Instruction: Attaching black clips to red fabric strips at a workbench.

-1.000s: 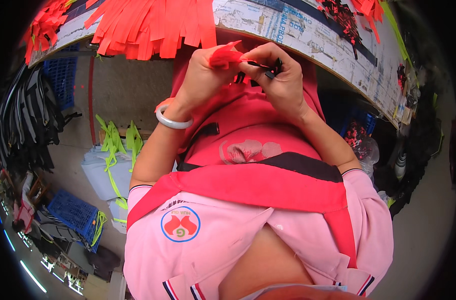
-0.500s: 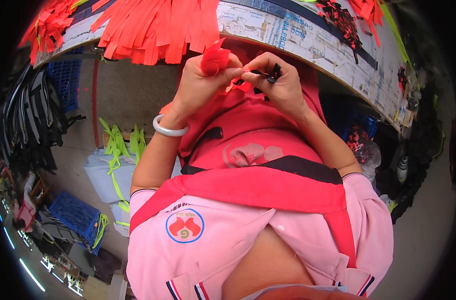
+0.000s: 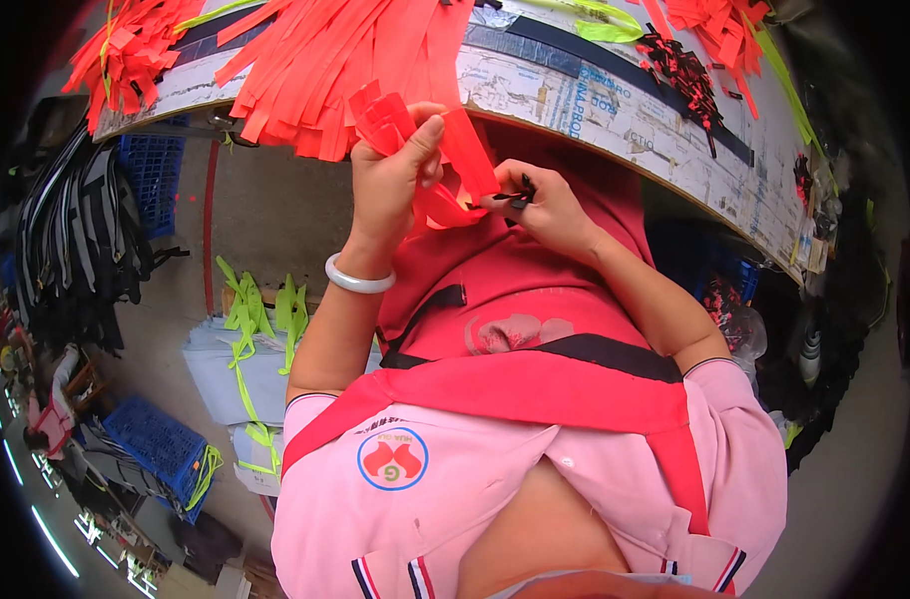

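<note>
My left hand (image 3: 400,185) is raised and closed round folded bright red strips (image 3: 467,155), whose ends stick up above the fingers. A length of the red strip runs across to my right hand (image 3: 555,212). That hand is pinched at the strip's lower end, and small black pieces (image 3: 520,195) show between its fingers; their exact kind cannot be made out. Just beyond both hands, a thick bundle of red strips (image 3: 365,70) hangs over the table's near edge. Below the hands lies the red apron (image 3: 525,290) on my lap.
The board-topped table (image 3: 545,85) curves across the far side. On it, at right, lie black-and-red scraps (image 3: 680,80) and more red strips (image 3: 719,35). At left are hanging black-and-grey strips (image 3: 86,230), a blue crate (image 3: 156,444) and yellow-green strips (image 3: 243,309) on pale sheets.
My hands have moved apart from their shared pinch. The left has lifted with the red strips, leaving a length stretched between them; the right has dropped slightly with the black pieces.
</note>
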Motion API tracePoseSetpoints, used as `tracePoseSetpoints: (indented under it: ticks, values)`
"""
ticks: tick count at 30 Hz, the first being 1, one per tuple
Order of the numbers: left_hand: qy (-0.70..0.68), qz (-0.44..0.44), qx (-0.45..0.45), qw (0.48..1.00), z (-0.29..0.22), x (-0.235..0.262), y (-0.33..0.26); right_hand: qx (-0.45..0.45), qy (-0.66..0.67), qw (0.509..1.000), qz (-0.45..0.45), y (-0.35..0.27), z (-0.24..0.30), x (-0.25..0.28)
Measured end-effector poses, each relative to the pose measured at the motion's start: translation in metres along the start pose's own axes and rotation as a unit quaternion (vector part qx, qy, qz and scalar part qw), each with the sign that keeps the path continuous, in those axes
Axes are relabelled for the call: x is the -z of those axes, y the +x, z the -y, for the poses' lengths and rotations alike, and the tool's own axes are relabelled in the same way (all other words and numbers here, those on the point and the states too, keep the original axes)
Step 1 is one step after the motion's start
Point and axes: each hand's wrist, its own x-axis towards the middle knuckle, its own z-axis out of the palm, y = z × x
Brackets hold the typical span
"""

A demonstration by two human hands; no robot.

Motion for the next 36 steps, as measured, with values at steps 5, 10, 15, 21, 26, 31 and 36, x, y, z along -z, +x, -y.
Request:
tracePoseSetpoints:
  ticks: [5,10,15,21,26,31,36]
  values:
    - [-0.037,-0.006,0.013,0.999,0.004,0.012,0.001,-0.076,0.036,0.996,0.034,-0.001,0.018,-0.002]
    - [-0.054,-0.055,0.0,0.997,-0.002,0.01,0.003,0.006,-0.001,1.0,0.002,0.011,0.007,0.006]
    - [-0.092,-0.083,-0.026,0.992,0.009,0.043,-0.006,-0.004,0.199,0.979,-0.049,0.088,0.112,0.022]
    - [-0.036,-0.059,-0.044,0.997,0.002,0.029,-0.017,0.039,0.145,0.978,-0.147,0.222,0.076,0.048]
    - [-0.066,-0.031,0.034,0.997,-0.002,0.031,-0.017,0.087,0.052,0.992,-0.071,0.144,0.067,0.008]
    - [-0.054,0.053,0.072,0.995,0.008,0.023,-0.006,0.151,-0.004,0.988,0.023,0.077,0.072,-0.003]
    - [0.034,0.061,0.089,0.994,0.015,0.008,0.002,0.171,-0.19,0.967,-0.011,0.069,0.057,0.001]
